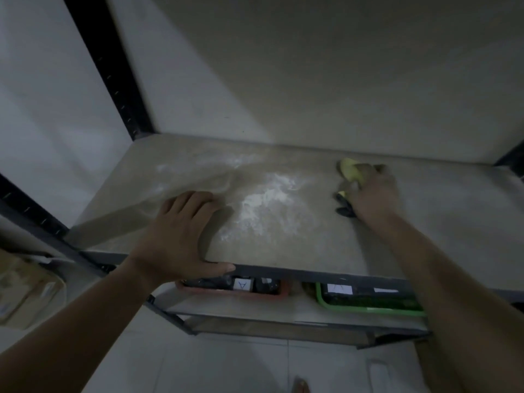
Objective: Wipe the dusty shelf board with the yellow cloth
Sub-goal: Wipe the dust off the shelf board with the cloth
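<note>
On the shelf board [425,222], my right hand [374,191] presses the bunched yellow cloth [351,170] near the back right, fingers closed over it. My left hand [181,231] lies flat and open at the front edge. White dust [266,199] between them looks unwiped; I judge the job barely half done.

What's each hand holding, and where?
Right hand presses the bunched yellow cloth from above, on the shelf board. Left hand holds nothing, flat on its front edge.

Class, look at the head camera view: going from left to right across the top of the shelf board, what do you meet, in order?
left hand → white dust patch → yellow cloth → right hand
</note>
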{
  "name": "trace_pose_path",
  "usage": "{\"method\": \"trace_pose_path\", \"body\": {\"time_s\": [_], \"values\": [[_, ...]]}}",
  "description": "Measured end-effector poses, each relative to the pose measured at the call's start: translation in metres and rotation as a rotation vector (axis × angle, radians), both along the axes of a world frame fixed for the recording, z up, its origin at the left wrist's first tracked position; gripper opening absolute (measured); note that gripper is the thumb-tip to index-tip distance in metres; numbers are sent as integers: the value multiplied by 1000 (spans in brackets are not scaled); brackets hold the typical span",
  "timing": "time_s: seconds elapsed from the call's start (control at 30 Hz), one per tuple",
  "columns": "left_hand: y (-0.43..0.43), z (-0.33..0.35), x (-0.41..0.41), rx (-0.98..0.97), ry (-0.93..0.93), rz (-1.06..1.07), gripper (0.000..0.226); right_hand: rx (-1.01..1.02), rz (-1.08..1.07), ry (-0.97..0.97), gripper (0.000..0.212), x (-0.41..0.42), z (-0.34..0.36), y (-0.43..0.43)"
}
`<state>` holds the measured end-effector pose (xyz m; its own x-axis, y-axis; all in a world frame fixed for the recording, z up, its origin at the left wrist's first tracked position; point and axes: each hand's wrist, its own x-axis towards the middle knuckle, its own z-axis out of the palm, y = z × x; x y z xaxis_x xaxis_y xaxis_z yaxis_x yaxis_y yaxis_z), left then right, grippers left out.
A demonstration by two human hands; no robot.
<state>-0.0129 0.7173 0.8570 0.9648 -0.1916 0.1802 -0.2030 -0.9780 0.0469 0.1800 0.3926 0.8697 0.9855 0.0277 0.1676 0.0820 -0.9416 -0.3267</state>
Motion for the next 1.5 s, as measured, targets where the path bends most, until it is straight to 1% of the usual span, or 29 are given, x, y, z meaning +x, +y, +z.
{"method": "trace_pose_path", "body": {"time_s": [0.07,0.13,0.23,0.27,0.33,0.4,0.47,0.53,0.6,0.67,0.73,0.83,0.87,0.93,1.0,1.07,1.1,1.17,1.2,1.27,1.33,1.4,1.5], "values": [[1,-1,0,-5,3,7,109,38,78,-44,40,-20,0,48],[2,-1,0,-5,9,14,109,87,220,-67,39,-39,0,97],[3,-3,0,-16,-6,13,109,158,481,54,39,-50,9,133],[3,-3,0,-17,-5,13,109,200,509,86,40,-47,16,128],[3,-3,0,-15,-5,17,109,241,443,48,40,-35,32,97],[3,-3,0,-13,-12,17,108,173,344,-68,41,-20,44,46],[3,-3,0,-22,-21,20,109,71,242,-110,44,5,46,-14],[2,-2,-1,-19,-17,26,109,-9,66,-7,41,28,38,-68],[1,1,-2,-14,-3,35,110,-21,-69,100,41,36,25,-94],[0,3,-3,-12,13,45,110,0,-146,79,40,33,14,-88],[0,4,-3,-8,27,58,110,-7,-123,40,39,26,9,-59],[-1,4,-3,-13,45,66,111,13,-35,57,39,4,7,7],[-1,5,-3,-16,48,66,110,5,6,20,38,-6,5,32],[-2,6,-4,-17,45,61,110,-6,153,-53,35,-27,3,82],[-2,7,-3,-17,41,59,110,100,337,-3,35,-42,1,113],[-2,7,-3,-17,41,59,111,190,465,52,40,-37,6,111],[-1,6,-3,-16,33,58,111,173,457,15,41,-26,10,98],[-1,5,-3,-12,14,53,110,70,361,-107,44,3,15,59],[0,4,-3,-14,6,49,110,15,284,-107,46,20,16,37],[0,2,-2,-18,-5,46,110,-42,110,17,45,40,15,9],[1,1,-1,-14,-1,44,111,-91,22,73,42,43,9,17],[1,0,0,-17,-9,43,112,-151,40,67,42,31,5,51],[1,-1,-1,-31,-7,39,112,-147,202,48,47,-1,2,111]]}}
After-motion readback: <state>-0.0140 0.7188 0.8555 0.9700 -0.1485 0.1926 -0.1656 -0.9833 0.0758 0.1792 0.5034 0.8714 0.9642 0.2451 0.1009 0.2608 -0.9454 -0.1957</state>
